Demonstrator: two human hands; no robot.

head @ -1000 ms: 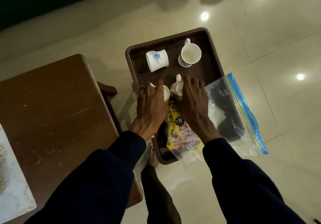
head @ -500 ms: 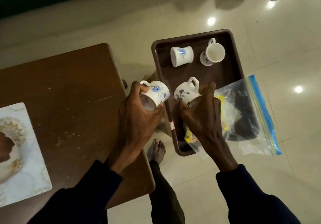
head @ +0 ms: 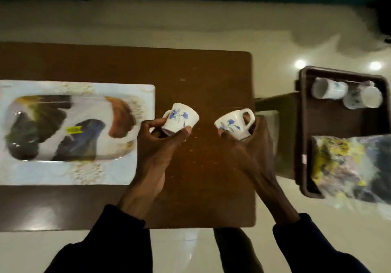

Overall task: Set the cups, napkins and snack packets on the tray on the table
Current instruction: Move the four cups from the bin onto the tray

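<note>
My left hand point(head: 157, 145) grips a white cup with a blue flower point(head: 179, 119) over the brown table point(head: 203, 86). My right hand point(head: 247, 152) holds a second such cup point(head: 233, 125), tilted, with its handle to the right. Both cups hang above the table's middle. A white patterned tray point(head: 118, 173) lies on the table's left part. On the floor side at right, a dark brown tray point(head: 304, 124) carries two more cups point(head: 330, 87) point(head: 365, 98) lying on their sides and a clear zip bag with yellow snack packets point(head: 347, 162).
The brown tray rests on a low stool point(head: 273, 103) just right of the table. Glossy pale floor tiles point(head: 275, 35) surround the table. My dark sleeves point(head: 118, 249) fill the bottom of the view.
Both hands lifted a cup each from the brown tray and carried them left over the table. My view swung left, so the patterned tray now shows fully.
</note>
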